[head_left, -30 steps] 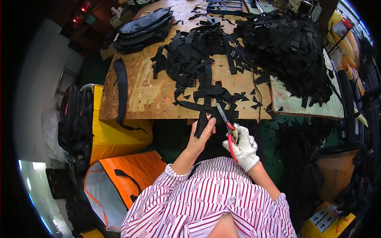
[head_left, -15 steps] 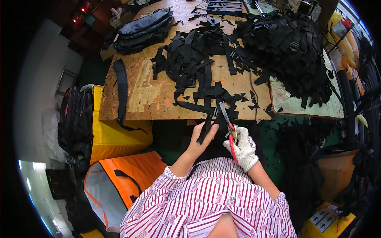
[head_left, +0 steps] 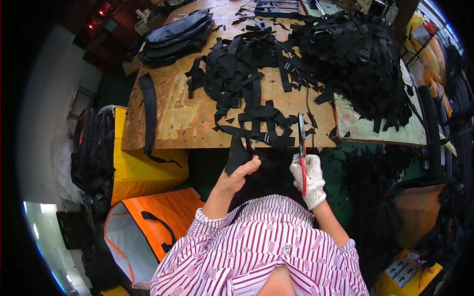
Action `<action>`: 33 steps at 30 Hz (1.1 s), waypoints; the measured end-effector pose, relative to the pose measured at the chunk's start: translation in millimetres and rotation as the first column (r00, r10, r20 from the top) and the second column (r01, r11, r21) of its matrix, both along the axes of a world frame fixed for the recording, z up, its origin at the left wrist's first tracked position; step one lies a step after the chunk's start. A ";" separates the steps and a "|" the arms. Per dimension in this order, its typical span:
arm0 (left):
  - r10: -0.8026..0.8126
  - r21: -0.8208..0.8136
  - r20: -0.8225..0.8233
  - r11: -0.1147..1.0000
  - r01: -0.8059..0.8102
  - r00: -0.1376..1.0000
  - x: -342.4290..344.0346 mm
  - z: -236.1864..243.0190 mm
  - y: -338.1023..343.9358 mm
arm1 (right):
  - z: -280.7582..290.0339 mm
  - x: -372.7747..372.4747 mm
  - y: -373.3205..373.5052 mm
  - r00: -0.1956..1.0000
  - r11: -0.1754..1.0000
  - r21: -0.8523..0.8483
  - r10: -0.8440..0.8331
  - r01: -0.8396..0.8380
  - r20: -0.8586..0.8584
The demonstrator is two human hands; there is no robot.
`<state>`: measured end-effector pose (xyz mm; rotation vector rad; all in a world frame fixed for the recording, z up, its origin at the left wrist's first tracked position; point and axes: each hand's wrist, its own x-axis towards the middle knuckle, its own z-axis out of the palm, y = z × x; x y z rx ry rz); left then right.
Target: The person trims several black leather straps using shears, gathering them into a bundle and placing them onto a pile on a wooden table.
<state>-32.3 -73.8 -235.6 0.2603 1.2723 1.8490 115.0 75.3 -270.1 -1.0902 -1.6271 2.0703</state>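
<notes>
My bare left hand (head_left: 237, 176) is closed on a black webbing strap with a triangular black fabric piece (head_left: 238, 154) at its end, just off the table's front edge. In my right hand (head_left: 309, 180), which wears a white knit glove, are scissors with red handles (head_left: 302, 148). Their blades point away from me over the table edge and look closed, apart from the strap. Ahead of both hands lies a tangle of black straps (head_left: 266, 123) with a buckle among them. Small black offcuts are scattered around it.
The wooden table (head_left: 170, 118) carries a larger heap of black straps (head_left: 355, 64) at the right and stacked black bags (head_left: 177, 39) at the far left. One padded strap (head_left: 149, 113) lies near its left edge. An orange bag (head_left: 165, 217) stands below, by my left arm.
My left hand has moved left and slightly toward me, turning the black piece so its triangular face shows. My right hand has swung the scissors right, away from the strap, with the blades now upright.
</notes>
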 end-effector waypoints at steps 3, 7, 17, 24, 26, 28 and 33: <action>0.040 0.036 -0.226 0.999 -0.033 0.973 -2.8 0.7 -2.5 | 1.2 0.0 -3.2 0.999 1.000 -0.023 0.014 -0.013 0.031; 0.059 -0.063 -0.811 0.980 -0.187 0.582 -11.2 9.6 8.2 | 1.7 -1.4 -5.1 1.000 0.998 -0.055 0.021 -0.021 -0.010; 0.047 -0.208 -0.428 0.967 -0.149 0.903 1.8 -15.3 25.7 | 2.2 1.5 -4.6 0.999 0.999 -0.034 0.001 0.000 0.037; -0.157 -0.259 -0.657 0.966 -0.025 0.738 -3.0 -46.5 51.9 | 5.6 2.9 -4.5 1.000 0.999 -0.033 0.002 -0.001 0.031; -0.169 -0.350 -0.646 0.932 -0.092 0.745 -2.1 -37.3 49.9 | 4.9 3.4 -4.4 1.000 1.000 -0.028 0.001 0.000 0.024; -0.015 -0.246 -0.797 0.921 -0.302 0.604 -1.0 -33.7 52.2 | 2.9 2.5 -3.2 0.999 1.000 -0.030 0.009 -0.008 0.037; 0.043 -0.104 -0.909 0.939 -0.327 0.415 -1.2 -3.2 48.2 | 1.0 -1.4 -1.0 1.000 1.000 -0.027 -0.011 0.011 -0.001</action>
